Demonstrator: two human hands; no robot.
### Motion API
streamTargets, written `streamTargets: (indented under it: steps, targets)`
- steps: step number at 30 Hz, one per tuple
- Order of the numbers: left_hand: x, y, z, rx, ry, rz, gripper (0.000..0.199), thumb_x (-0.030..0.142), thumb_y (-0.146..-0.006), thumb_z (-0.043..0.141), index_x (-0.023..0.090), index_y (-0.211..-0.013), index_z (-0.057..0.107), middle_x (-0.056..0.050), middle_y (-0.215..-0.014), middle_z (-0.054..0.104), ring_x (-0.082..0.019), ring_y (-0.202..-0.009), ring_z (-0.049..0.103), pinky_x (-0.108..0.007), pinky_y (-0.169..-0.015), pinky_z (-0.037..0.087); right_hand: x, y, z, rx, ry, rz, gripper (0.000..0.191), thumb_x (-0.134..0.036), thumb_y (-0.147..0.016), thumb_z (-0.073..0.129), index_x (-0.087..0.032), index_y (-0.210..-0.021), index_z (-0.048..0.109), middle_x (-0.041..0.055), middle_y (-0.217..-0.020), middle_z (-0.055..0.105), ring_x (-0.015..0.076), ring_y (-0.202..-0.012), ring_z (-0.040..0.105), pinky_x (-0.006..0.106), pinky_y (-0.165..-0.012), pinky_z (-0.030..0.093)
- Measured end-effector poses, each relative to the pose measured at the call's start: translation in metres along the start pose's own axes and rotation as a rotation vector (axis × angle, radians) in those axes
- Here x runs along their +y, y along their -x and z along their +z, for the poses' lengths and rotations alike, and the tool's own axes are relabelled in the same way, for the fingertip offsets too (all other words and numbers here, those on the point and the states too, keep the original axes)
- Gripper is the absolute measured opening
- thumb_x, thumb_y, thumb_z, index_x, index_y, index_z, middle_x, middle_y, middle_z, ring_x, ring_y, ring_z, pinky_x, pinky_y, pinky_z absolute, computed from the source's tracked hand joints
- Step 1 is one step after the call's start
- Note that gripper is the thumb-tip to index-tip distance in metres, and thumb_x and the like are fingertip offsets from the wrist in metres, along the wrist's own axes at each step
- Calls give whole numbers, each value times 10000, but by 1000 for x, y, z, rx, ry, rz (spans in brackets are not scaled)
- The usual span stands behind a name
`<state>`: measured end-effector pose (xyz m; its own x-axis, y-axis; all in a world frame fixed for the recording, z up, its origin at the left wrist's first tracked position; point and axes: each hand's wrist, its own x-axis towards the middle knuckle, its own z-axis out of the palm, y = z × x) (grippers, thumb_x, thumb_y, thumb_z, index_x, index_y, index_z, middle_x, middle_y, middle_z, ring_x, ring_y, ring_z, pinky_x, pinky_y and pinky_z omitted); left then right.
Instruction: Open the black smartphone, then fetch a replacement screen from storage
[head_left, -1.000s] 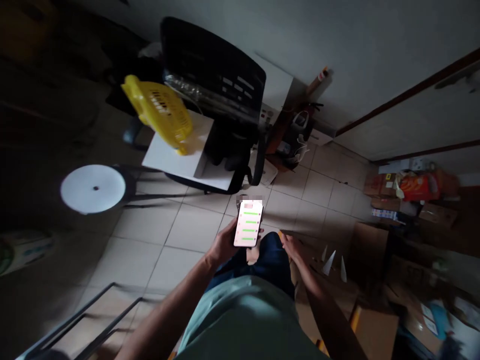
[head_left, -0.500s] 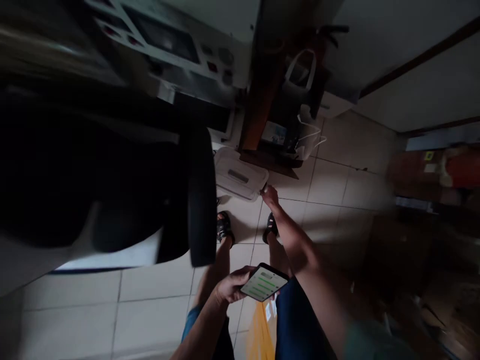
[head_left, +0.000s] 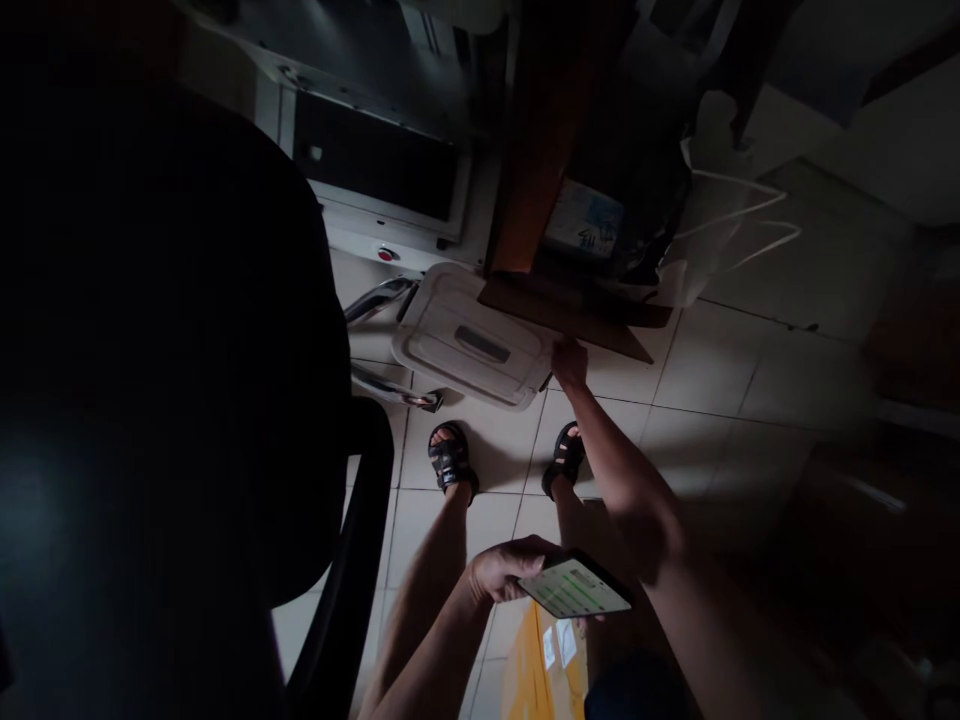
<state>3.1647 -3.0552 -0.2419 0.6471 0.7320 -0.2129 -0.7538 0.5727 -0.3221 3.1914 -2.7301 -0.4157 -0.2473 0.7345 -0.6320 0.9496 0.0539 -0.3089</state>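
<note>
My left hand (head_left: 511,568) is wrapped round a smartphone (head_left: 576,586), its lit screen facing up with green bars on it. Farther forward, my right hand (head_left: 570,362) is closed at the right end of a pale plastic storage box (head_left: 439,340), by its dark latch; the fingertips are hidden in shadow. The box has a translucent lid with a grey handle, and a brown board (head_left: 562,318) overlaps its far right edge.
A black chair (head_left: 330,500) fills the left side, with metal legs beside the box. Ahead stands a machine with a red button (head_left: 385,254). Bags (head_left: 712,200) lie at upper right. A yellow-taped carton (head_left: 529,660) is below the phone.
The view has shifted closer to the box, and the chair covers the left differently. The phone and both hands appear farther right. My right hand stays at the box's end.
</note>
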Motion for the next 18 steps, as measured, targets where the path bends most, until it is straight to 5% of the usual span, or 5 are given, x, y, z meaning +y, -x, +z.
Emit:
streamTargets:
  steps: [3,7,11,14,18]
  targets:
    - [-6,-1,-8,-8,-22,-38,633,608,-770,887,53,-1072,852,-210,-917,825,-373,-934,797,-431,-878,571,3,41,-3,43,-126,-35,396,-412,-1102,566,-128,-1371,630,141,-1250,754,271,-1142,737,424,-999,598]
    - [-23,-9,-18,-13,-46,-88,660,633,-718,914,38,-994,843,-189,-877,814,-310,-819,779,-393,-817,587,23,133,-10,-61,-289,-193,425,-463,-1055,613,-216,-1401,632,20,-962,809,205,-870,794,293,-759,645]
    - [-39,-22,-24,-34,-71,-141,632,620,-692,939,52,-950,837,-144,-813,794,-299,-784,771,-404,-814,602,56,218,-11,-71,-330,-311,321,-386,-1032,675,-236,-1307,743,70,-1040,839,234,-895,824,323,-781,685]
    - [-44,-28,-27,-47,-90,-159,605,601,-701,943,55,-934,830,-133,-780,774,-319,-820,775,-421,-821,609,76,244,5,-57,-318,-401,242,-270,-1051,625,-251,-1222,796,82,-1057,847,250,-945,826,371,-901,697]
    - [-44,-28,-32,-58,-110,-146,570,598,-728,922,67,-903,814,-143,-768,756,-355,-878,769,-452,-801,615,79,230,44,-75,-299,-542,362,-150,-1058,514,-260,-1263,792,98,-1184,831,262,-1130,797,434,-1058,668]
